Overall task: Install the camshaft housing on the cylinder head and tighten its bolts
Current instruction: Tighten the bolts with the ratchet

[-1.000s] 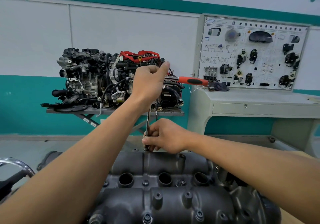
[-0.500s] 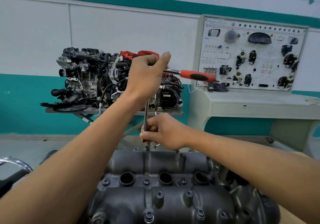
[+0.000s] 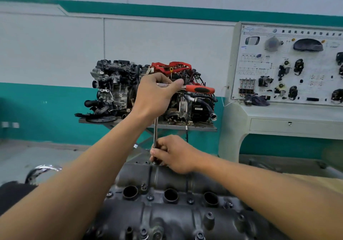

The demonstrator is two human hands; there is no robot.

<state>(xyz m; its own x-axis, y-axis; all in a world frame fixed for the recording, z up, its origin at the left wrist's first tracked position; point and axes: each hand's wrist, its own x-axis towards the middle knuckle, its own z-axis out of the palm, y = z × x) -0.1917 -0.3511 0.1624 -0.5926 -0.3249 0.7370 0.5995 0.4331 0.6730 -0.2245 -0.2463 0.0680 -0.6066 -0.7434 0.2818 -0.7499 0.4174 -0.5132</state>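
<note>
Ratchet [image 3: 199, 89] shifted slightly; L hand [image 3: 156, 95] grips it, R hand [image 3: 174, 154] holds extension [image 3: 155, 132].

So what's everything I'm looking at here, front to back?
camshaft housing: one, dark grey, bottom centre, nearest the camera
round holes: three, black, in a row along the housing's middle
bolts: several, dark, dotted over the housing
ratchet wrench: one, red and black handle, held level above the housing
extension bar: one, silver, upright from the wrench down to the housing's far edge
display engine: one, grey-black with a red top, at the back, centre
training board: one, white with car parts on it, right
cloth: one, dark, at the board's foot
left hand: one, grips the wrench head
right hand: one, holds the bar's lower end
</note>
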